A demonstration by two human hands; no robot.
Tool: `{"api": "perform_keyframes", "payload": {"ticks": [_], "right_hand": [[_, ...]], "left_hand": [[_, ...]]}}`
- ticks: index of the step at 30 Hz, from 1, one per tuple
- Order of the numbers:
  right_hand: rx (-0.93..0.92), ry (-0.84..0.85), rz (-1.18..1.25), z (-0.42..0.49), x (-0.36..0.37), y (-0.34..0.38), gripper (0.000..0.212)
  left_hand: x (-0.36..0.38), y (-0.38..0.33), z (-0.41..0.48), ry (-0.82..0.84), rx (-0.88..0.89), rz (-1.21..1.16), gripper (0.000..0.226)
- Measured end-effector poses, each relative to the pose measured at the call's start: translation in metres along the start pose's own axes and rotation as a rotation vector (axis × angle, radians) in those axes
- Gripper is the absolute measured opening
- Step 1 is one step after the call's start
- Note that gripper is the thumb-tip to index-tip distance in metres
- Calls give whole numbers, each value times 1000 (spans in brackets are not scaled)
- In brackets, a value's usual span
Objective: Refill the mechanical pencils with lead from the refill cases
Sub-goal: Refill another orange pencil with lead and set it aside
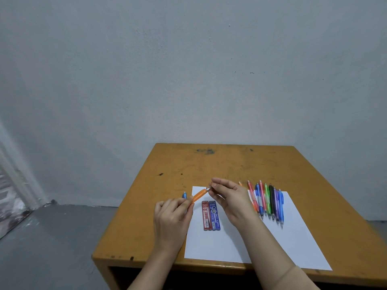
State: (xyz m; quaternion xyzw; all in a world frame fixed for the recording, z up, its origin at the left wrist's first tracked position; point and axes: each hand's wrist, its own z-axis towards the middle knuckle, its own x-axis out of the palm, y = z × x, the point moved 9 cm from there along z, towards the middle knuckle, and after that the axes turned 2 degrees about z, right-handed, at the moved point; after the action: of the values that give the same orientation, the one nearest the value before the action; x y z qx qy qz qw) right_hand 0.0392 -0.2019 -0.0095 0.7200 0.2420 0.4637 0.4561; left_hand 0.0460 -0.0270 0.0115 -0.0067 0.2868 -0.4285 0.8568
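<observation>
Scuffed wooden table point(209, 162), white paper sheet point(272, 243).

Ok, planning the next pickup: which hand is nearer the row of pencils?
Right. The right hand, pinching the orange pencil, is beside the row of pencils; the left hand, gripping its barrel, lies beyond the lead cases.

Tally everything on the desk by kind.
Mechanical pencils: 10, roughly: orange pencil held, blue pencil at left, 8 in the overlapping row
Refill cases: 2, red case, blue case
Paper sheet: 1
Total: 13
</observation>
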Motion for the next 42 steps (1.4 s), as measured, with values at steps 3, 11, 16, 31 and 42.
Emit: {"api": "perform_keyframes", "payload": {"ticks": [3, 11, 16, 31, 42], "right_hand": [[-1, -9, 15, -1, 0, -1, 14], [-103, -35, -131, -8, -2, 4, 13], [-132, -70, -208, -12, -5, 5, 13], [9, 82, 251, -37, 7, -2, 20], [93, 79, 685, -36, -12, 29, 39]], "left_hand": [[0, -1, 0, 4, 1, 0, 21], [-1, -3, 0, -11, 21, 13, 19], [-4, -12, 0, -26, 81, 0, 26], [-11, -41, 17, 62, -66, -122, 26], [6, -43, 0, 400, -837, -561, 35]]}}
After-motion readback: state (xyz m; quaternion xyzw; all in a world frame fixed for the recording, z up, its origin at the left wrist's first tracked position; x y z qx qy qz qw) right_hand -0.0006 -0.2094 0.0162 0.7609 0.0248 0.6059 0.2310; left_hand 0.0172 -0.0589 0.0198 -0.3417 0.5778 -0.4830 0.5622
